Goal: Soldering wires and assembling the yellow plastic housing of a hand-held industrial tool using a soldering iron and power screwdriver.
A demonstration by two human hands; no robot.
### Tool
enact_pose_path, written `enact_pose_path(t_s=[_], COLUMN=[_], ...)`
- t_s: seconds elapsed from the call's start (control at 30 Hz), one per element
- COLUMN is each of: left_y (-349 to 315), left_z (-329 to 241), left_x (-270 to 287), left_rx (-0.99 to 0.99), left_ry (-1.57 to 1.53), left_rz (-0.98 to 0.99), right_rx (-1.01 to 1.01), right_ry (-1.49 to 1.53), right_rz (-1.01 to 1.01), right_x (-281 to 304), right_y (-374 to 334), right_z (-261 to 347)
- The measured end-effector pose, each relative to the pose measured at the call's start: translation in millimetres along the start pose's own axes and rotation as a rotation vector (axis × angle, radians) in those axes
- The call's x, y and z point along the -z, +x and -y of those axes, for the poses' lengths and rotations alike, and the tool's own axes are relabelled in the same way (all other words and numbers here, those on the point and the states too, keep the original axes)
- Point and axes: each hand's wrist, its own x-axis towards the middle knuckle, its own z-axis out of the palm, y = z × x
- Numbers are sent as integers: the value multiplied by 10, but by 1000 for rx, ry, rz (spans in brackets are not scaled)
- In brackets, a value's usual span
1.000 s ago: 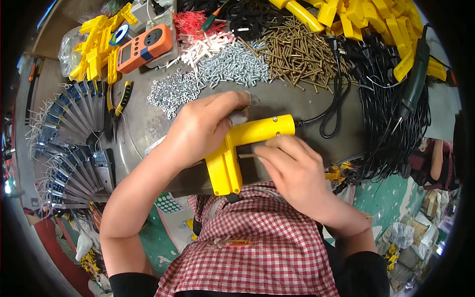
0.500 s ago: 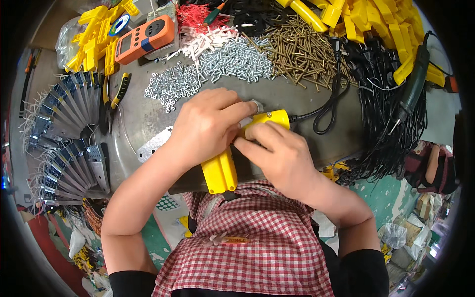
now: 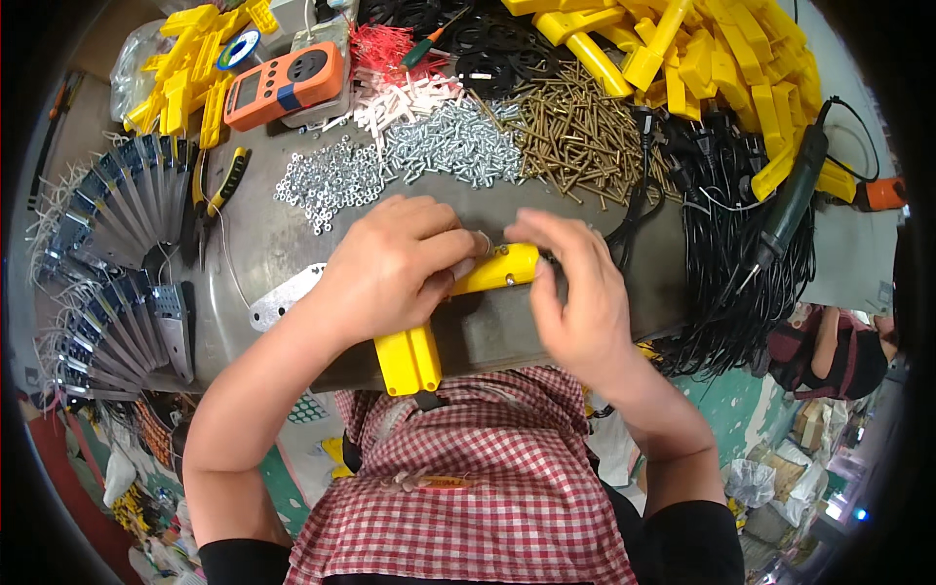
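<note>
- The left hand (image 3: 390, 268) covers the middle of the yellow moulded-plastic gun-shaped housing (image 3: 409, 356), so only its blocky grip below the palm and its rounded barrel end beside the fingertips show.
- That hand's fingers are clenched around the housing, holding it just above the near edge of the dull grey metal worktop (image 3: 263, 253).
- A small metal ring seems to sit at the left fingertips, though it is too small to make out for sure.
- The right hand (image 3: 575, 292) has its fingers loosely curled and spread; its thumb and fingertips touch the barrel end, and I cannot tell whether they pinch anything.
- Behind the hands lie a heap of small bright steel nuts (image 3: 331, 180), a heap of silvery screws (image 3: 453, 146) and a heap of longer brass-coloured screws (image 3: 580, 132), each a rough, glinting mound.
- A tangle of glossy black cables (image 3: 726, 263) spills over the right of the worktop, partly burying a dark green pen-shaped tool (image 3: 790, 205).
- An orange handheld meter (image 3: 283, 86) lies far left, beside more yellow plastic shells (image 3: 190, 63), cut off by the rim.
- The checked red-and-white apron (image 3: 468, 487) fills the lower edge.
</note>
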Motion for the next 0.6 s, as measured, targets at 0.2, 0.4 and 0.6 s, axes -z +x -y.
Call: enact_pose_path(t_s=[0.2, 0.4, 0.6], left_y=[-17, 0, -51], left_z=[-28, 2, 77], left_x=[20, 101, 289], left_rx=[-83, 178, 272], left_ry=[100, -140, -260], left_rz=[-24, 122, 257], right_rx=[-46, 50, -78], right_ry=[75, 29, 79], right_rz=[191, 240, 403], right_x=[67, 67, 83], right_y=[-35, -66, 187], right_z=[-160, -228, -191])
